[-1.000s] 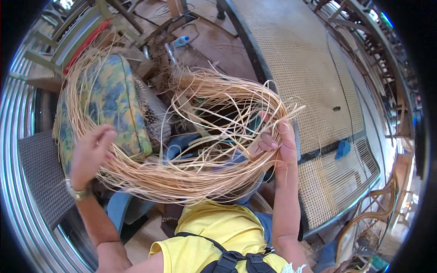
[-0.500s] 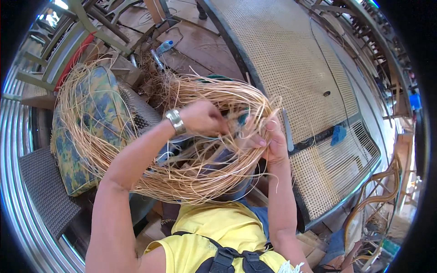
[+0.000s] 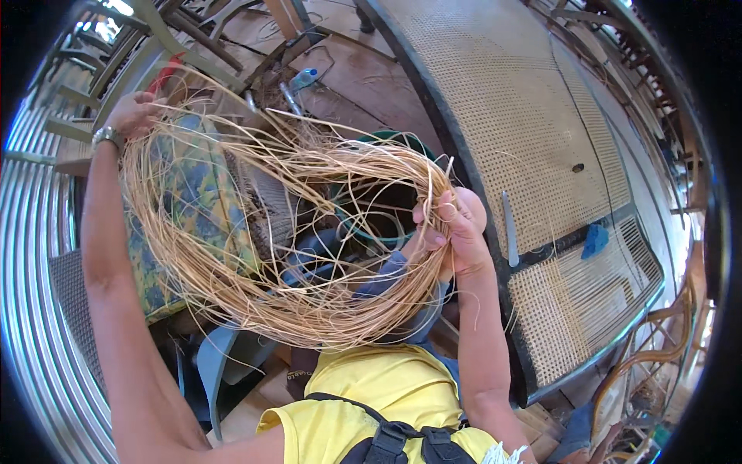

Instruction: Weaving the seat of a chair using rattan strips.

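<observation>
A large loose coil of tan cane strands (image 3: 309, 313) hangs across the space in front of my yellow shirt. My right hand (image 3: 461, 236) is closed round the bundled right end of the coil. Stretched far out to the left, my left hand (image 3: 135, 114) has its fingers closed on strands at the coil's left end, a metal watch on its wrist. Loose strands cross the coil's open middle, some sticking out at the top. Behind the right end stands a dark green bucket (image 3: 398, 141), partly hidden by the cane.
On the right a large woven cane panel (image 3: 533, 139) in a dark frame carries a thin knife (image 3: 510, 230) and a blue piece of material (image 3: 595, 241). A patterned cushion (image 3: 224, 205) sits behind the coil's left side. A plastic bottle (image 3: 304, 78) lies on the floorboards.
My left hand has moved from the coil's middle, near my right hand, out to the far upper left. The strands are drawn wider apart; my right hand keeps its hold.
</observation>
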